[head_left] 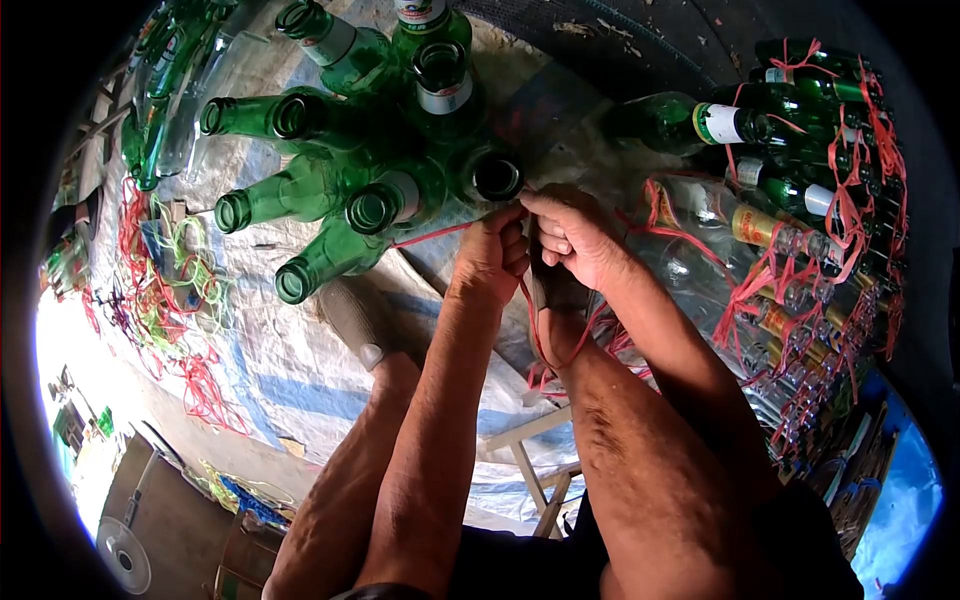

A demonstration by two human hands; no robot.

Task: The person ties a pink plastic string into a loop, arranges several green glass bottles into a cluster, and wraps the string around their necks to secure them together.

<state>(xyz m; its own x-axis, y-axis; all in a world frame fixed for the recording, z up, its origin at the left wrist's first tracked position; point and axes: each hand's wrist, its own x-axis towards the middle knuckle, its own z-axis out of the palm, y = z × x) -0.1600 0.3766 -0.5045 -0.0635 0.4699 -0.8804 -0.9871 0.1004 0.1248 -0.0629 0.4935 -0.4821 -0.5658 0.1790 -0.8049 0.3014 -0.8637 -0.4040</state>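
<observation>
Several green glass bottles (330,185) stand bunched together at the upper middle, their open mouths towards me. A red string (432,236) runs along the near side of the bunch to my left hand (492,255), whose fingers are closed on it. My right hand (575,235) is beside it, thumb and finger pinched at the string near the rightmost bottle mouth (497,175). The two hands nearly touch. Below them a loop of the string hangs down in front of my right shin.
Bottles tied with red string (790,220) lie stacked at the right. Loose red and green strings (165,280) lie at the left, below more green bottles (160,90). My feet rest on a pale sheet (290,350). A fan (124,555) is at the lower left.
</observation>
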